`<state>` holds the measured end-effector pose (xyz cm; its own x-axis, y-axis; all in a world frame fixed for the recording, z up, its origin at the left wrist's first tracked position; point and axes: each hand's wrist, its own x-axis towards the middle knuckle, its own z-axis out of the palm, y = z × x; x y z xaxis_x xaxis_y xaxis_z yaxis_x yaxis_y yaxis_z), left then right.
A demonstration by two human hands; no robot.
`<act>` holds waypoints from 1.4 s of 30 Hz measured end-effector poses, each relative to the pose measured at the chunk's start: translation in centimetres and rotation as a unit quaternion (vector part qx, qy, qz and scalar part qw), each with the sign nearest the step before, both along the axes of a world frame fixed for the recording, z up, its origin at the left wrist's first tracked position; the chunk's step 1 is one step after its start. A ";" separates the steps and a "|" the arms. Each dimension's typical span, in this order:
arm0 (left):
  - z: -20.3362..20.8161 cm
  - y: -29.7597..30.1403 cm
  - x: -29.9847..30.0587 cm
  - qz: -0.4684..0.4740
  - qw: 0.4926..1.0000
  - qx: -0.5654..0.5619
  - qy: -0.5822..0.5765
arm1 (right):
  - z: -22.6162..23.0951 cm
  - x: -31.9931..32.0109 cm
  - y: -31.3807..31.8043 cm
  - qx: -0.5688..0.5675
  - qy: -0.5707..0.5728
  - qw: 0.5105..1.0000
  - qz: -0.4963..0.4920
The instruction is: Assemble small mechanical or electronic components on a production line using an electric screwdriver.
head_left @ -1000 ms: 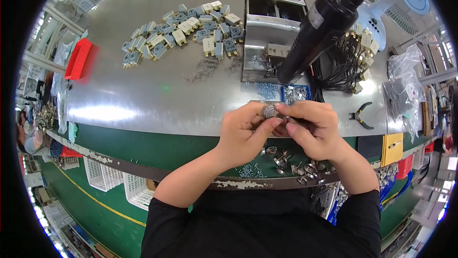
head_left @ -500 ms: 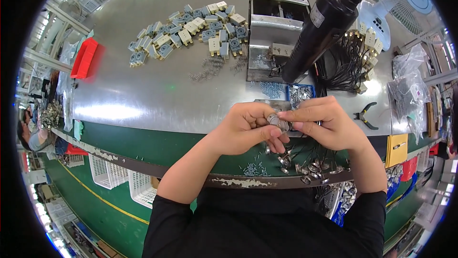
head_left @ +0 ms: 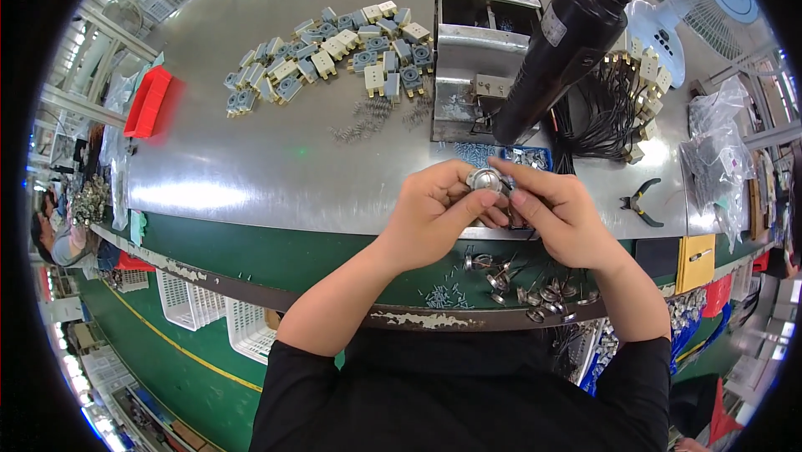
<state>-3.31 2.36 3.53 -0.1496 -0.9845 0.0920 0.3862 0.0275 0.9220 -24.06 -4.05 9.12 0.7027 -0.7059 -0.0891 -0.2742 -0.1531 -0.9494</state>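
Observation:
A shiny round metal part [head_left: 485, 180], shaped like a small cap, is held in front of me above the table's near side. My left hand [head_left: 426, 214] is closed around its left side, thumb on the near edge. My right hand [head_left: 561, 211] pinches at its right side, where a short dark piece like a wire shows between the fingers. Behind the hands lie a pile of small screws [head_left: 474, 154] and a blue tray [head_left: 547, 155] of small metal pieces. Several similar round metal parts [head_left: 551, 292] with dark wires lie nearer to me.
A black cylindrical powered screwdriver [head_left: 547, 59] hangs beside a metal fixture [head_left: 487, 43]. Grey and cream blocks [head_left: 334, 51] and springs [head_left: 368, 118] lie back left. Black cables [head_left: 597, 118] and pliers [head_left: 643, 203] are at right. A red bin [head_left: 148, 103] stands far left; loose screws [head_left: 447, 296] lie near the edge.
Both hands have moved slightly away from me with the round metal part, which has turned so its shiny domed face shows. The right hand's fingers have shifted along its side.

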 end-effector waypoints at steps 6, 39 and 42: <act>-1.1 0.0 1.1 -0.057 0.997 -0.002 -0.047 | 0.2 0.0 -0.3 -0.074 0.010 0.997 0.020; 1.4 -9.5 8.2 0.260 0.613 -0.005 -0.746 | -2.0 -2.3 -2.1 -0.369 0.245 0.893 0.082; 1.0 -10.0 7.8 0.266 0.608 0.009 -0.748 | -2.5 -2.5 -2.0 -0.368 0.245 0.892 0.092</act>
